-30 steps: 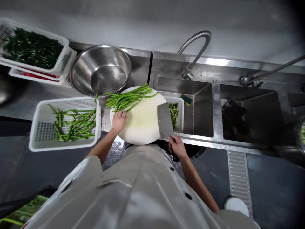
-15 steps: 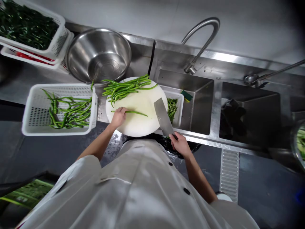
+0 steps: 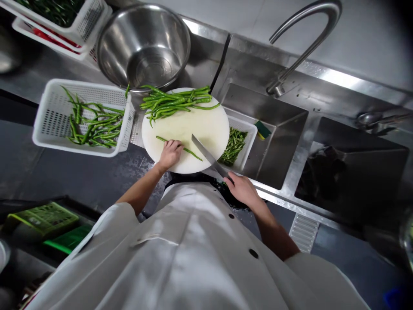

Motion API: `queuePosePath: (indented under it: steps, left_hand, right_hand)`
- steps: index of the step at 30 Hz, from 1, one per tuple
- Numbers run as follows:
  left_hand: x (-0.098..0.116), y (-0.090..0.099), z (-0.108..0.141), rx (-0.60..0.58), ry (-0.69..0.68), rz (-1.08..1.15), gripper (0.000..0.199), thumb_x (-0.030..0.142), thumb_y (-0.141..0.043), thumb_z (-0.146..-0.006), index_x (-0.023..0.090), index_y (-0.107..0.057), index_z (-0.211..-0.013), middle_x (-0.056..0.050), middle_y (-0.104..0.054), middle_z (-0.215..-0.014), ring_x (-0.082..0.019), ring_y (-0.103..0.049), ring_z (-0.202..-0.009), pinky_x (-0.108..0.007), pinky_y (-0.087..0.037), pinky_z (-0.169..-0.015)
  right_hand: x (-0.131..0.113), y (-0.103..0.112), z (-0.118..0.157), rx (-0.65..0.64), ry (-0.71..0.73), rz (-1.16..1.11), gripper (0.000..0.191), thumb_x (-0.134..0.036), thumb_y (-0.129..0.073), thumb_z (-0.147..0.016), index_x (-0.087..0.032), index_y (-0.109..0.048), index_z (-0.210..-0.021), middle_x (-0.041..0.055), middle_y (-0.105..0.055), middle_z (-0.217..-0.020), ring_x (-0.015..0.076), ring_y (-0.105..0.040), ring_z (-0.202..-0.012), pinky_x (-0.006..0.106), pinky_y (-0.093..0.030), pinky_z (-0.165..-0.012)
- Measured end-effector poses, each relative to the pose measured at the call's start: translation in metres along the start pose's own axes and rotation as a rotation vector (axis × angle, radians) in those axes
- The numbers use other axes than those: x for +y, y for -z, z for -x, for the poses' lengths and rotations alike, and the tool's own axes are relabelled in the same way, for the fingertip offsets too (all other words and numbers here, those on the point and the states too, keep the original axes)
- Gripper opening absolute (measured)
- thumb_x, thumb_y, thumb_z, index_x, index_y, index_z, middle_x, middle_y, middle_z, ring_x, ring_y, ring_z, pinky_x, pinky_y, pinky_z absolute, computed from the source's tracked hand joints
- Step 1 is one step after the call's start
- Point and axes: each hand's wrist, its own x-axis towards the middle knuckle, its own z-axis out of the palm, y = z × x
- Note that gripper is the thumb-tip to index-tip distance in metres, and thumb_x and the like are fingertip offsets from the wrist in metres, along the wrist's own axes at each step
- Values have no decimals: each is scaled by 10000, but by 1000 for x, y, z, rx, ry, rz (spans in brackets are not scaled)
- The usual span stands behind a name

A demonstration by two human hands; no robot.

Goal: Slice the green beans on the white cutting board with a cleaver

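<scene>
On the board [image 3: 211,125], the left hand [image 3: 171,155] grasps one pepper [image 3: 193,154] at seven o'clock. The right hand [image 3: 240,187], around five, clutches a knife [image 3: 209,156].

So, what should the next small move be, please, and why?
Probably bring the knife over the single green pepper for a cut: the left hand holds it on the white board, while the right hand holds the knife nearby.
</scene>
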Motion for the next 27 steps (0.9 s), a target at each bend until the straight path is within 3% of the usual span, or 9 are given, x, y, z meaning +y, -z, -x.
queuePosePath:
  steps: [5,13,21,27]
  left_hand:
    - [17,-5,9,54,18,-57,262,295,-503,-1068,250,-750,-1143,-121,-695,-1125,-296,-555,-1046,-449,-400,-906]
    - [21,-7,8,3,39,-59,261,255,-525,-1041,315,-776,-1082,-108,-682,-1121,-298,-545,-1057,-479,-393,-905]
    - [27,0,7,-27,80,69,300,250,-476,-1044,308,-766,-1095,-121,-677,-1147,-311,-540,-1073,-510,-392,-932]
    - [27,-1,7,-25,73,79,287,221,-486,-1020,303,-751,-1096,-113,-681,-1137,-310,-541,-1078,-513,-396,-938]
  right_hand:
    - [-12,20,-3,-84,36,156,360,-314,-344,-1136,-181,-541,-1407,121,-798,-1043,298,-747,-947,334,-418,-743]
    - [-38,49,21,-203,60,227,269,-312,-358,-1147,-185,-524,-1316,115,-792,-1006,273,-757,-920,307,-381,-680]
    - [-59,29,-24,-173,50,179,360,-336,-338,-1143,-159,-492,-1415,165,-781,-1074,305,-746,-980,322,-433,-748]
    - [-57,32,-18,-193,64,199,366,-326,-350,-1139,-148,-516,-1412,163,-781,-1025,325,-746,-952,340,-439,-759]
